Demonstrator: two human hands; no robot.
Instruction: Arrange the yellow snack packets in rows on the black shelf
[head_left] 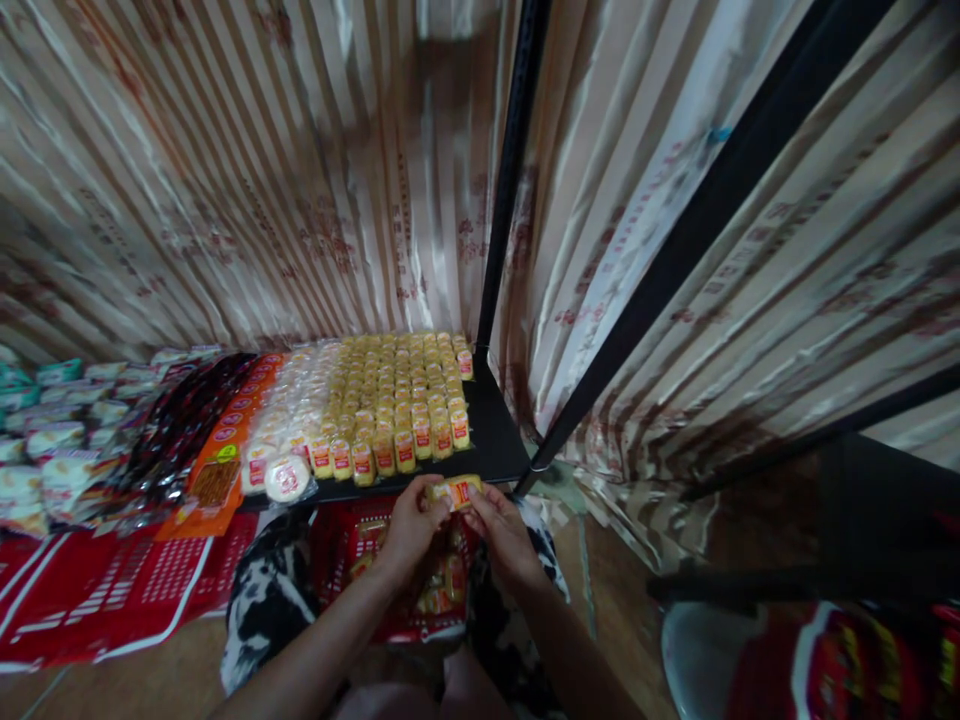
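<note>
Between my two hands is a small yellow snack packet (456,492) with a red and orange label. My left hand (411,525) pinches its left end, and my right hand (501,528) grips its right end with thumb and fingers. Below them, between my knees, a red basket (337,530) holds several similar yellow packets (442,590). Just beyond my hands, rows of matching yellow packets (401,400) stand packed on a black shelf (491,440).
Left of the rows lie white round packets (287,478), an orange bag (217,470), dark wrapped snacks (187,420) and white-green packets (60,450). Black posts (517,180) rise at the shelf's right. Another red basket (135,590) sits lower left; patterned curtains (300,180) hang behind.
</note>
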